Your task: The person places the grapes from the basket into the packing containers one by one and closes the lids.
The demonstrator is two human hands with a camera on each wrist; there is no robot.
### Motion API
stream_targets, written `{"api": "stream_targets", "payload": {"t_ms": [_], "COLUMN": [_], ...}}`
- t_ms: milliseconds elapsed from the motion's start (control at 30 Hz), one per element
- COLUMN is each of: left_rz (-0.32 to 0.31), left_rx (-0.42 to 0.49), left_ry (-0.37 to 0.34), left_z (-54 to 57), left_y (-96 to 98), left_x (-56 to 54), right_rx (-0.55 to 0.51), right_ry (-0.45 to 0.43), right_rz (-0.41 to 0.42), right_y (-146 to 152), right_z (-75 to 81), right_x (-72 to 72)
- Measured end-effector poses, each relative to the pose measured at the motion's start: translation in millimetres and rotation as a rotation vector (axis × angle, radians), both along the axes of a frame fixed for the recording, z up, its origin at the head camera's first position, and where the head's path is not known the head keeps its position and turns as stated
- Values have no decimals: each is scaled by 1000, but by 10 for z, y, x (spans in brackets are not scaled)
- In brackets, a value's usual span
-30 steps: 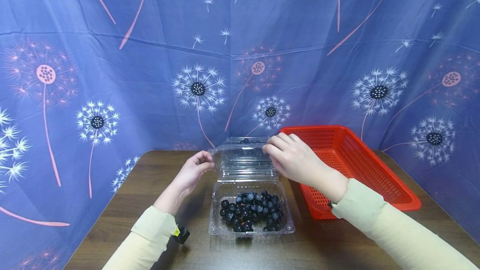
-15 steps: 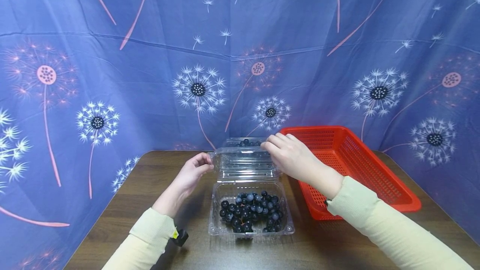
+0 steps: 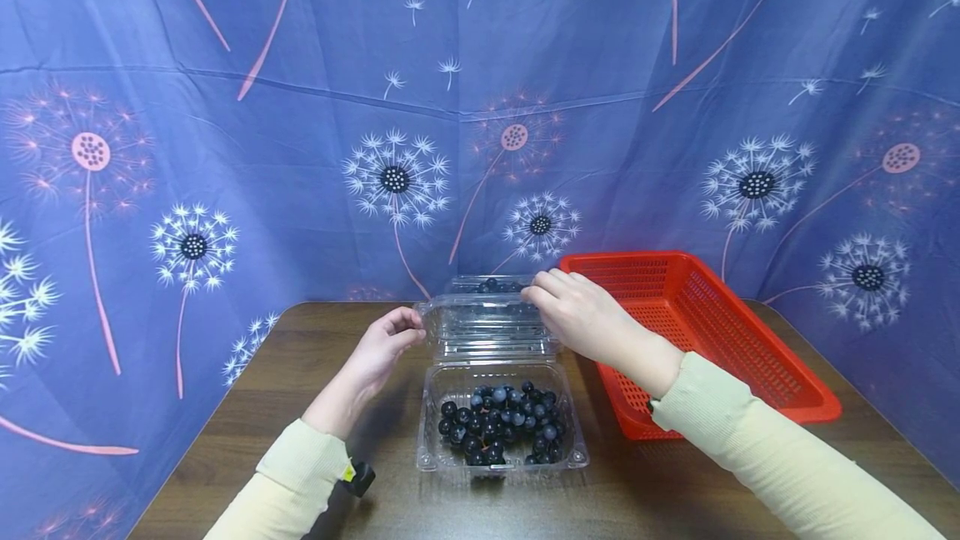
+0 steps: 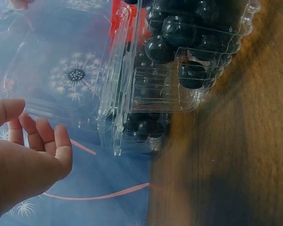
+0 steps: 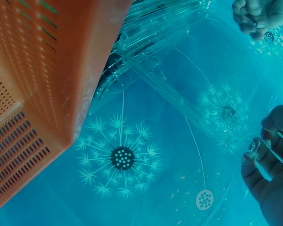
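A clear plastic clamshell box [image 3: 431,440] stands on the table with dark grapes [image 3: 495,425] in its base. Its see-through lid [image 3: 487,322] is raised at the hinge on the far side. At the lid's left corner my left hand [image 3: 381,350] pinches the edge between thumb and fingers, seen also as a hand [image 4: 30,157] in the left wrist view. My right hand [image 3: 585,315] holds the lid's right corner with bent fingers. The right wrist view shows that hand [image 5: 273,165] with thumb and finger meeting at the clear edge.
Directly behind the lid sits another clear box with grapes [image 3: 491,284], partly hidden. A red perforated basket [image 3: 727,357] stands at the right, close to my right forearm. The wooden table [image 3: 300,373] ends at a blue dandelion-patterned cloth [image 3: 300,157].
The lid's upper edge has come down slightly, showing more of the grapes behind it. My right hand has shifted a little left with it. Over the last half second almost nothing moves.
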State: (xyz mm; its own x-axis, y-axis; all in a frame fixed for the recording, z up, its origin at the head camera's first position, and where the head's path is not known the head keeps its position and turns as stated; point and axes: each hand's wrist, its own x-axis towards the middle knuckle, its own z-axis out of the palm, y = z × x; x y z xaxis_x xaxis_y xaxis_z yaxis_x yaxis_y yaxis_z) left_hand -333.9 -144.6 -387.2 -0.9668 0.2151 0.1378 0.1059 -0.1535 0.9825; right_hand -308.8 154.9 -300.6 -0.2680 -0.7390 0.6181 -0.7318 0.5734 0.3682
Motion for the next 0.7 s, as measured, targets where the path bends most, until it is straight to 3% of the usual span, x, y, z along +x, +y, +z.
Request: {"api": "stream_targets", "payload": {"t_ms": [400, 700], "left_rz": [91, 90], "left_rx": [16, 5], "left_ry": [-92, -213], "left_z": [-7, -54], "left_y": [0, -7], "left_x": [101, 220], "right_rx": [11, 25], "right_ry": [8, -4], "right_rz": [-2, 3], "right_y": [4, 10], "right_z": [-7, -9], "right_x": [4, 36]}}
